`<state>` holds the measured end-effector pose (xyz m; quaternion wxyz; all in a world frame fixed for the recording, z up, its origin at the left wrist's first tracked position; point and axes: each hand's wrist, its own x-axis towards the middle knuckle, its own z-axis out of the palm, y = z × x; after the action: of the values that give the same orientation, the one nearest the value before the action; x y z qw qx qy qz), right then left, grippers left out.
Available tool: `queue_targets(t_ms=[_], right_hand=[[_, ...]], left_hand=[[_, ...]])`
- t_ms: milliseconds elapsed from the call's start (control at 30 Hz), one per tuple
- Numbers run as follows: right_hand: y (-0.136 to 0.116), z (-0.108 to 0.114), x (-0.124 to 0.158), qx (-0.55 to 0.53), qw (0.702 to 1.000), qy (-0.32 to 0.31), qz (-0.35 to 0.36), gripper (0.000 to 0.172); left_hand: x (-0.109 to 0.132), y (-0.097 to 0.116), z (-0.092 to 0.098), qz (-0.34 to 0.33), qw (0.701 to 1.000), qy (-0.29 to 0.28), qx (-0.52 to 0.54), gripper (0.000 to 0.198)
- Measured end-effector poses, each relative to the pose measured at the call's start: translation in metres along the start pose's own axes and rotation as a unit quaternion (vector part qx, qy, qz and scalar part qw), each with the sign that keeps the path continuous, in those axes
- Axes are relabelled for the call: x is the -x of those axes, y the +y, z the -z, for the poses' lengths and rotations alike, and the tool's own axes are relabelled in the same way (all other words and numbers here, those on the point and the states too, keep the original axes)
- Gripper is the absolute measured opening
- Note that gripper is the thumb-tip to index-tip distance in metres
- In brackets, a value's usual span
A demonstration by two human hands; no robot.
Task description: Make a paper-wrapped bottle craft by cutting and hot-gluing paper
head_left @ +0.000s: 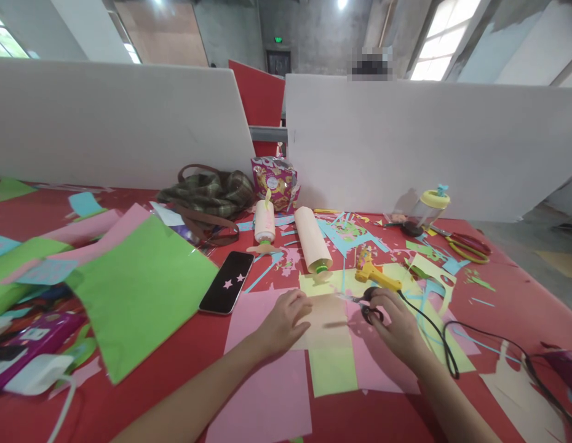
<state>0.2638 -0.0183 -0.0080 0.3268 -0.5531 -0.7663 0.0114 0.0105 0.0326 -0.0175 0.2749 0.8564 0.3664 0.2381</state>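
My right hand (397, 323) is closed around the black handles of a pair of scissors (371, 314), whose blades point left over the far right corner of a pale peach sheet of paper (329, 317). At that sheet's left edge, my left hand (283, 323) pinches the paper between thumb and fingers. Beneath it lie a light yellow strip (334, 375) and pink paper (272, 387). Just beyond the scissors rests a yellow glue gun (378, 275) with a black cable. Whether the blades are closed on the paper, I cannot tell.
A phone (227, 283) with two pink stars lies left, beside green paper (147, 295). Paper-wrapped bottles (312, 240), a snack bag (275, 181) and a cloth bag (212, 191) are farther back. Red-handled pliers (468, 243) and a clear bottle (427, 212) are right. White panels (406, 141) stand behind.
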Motion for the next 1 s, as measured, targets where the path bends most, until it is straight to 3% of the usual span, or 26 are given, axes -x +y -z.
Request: queue_targets(t_ms=[167, 300, 433, 567, 700, 900, 1000], right_hand=[[0.001, 0.0, 0.0, -0.007, 0.995, 0.081, -0.052, 0.014], [0.004, -0.002, 0.001, -0.079, 0.983, 0.123, -0.113, 0.012], [0.004, -0.005, 0.003, -0.237, 0.94, 0.138, -0.203, 0.014], [-0.002, -0.008, 0.003, -0.358, 0.899, 0.135, -0.213, 0.017], [-0.013, -0.013, 0.0, -0.401, 0.883, 0.119, -0.211, 0.022], [-0.03, -0.023, -0.003, -0.461, 0.833, 0.113, -0.284, 0.031], [-0.033, -0.025, -0.003, -0.435, 0.837, 0.123, -0.31, 0.031]], left_hand=[[-0.001, 0.0, 0.0, -0.03, 0.998, 0.045, 0.029, 0.017], [-0.002, 0.001, 0.005, 0.002, 0.993, 0.078, 0.087, 0.022], [-0.002, 0.007, 0.01, 0.062, 0.978, 0.123, 0.157, 0.018], [0.001, 0.015, 0.009, 0.131, 0.952, 0.145, 0.234, 0.017], [0.007, 0.021, 0.003, 0.172, 0.926, 0.138, 0.308, 0.018], [0.014, 0.028, -0.007, 0.159, 0.903, 0.094, 0.389, 0.028], [0.016, 0.031, -0.008, 0.143, 0.897, 0.061, 0.414, 0.033]])
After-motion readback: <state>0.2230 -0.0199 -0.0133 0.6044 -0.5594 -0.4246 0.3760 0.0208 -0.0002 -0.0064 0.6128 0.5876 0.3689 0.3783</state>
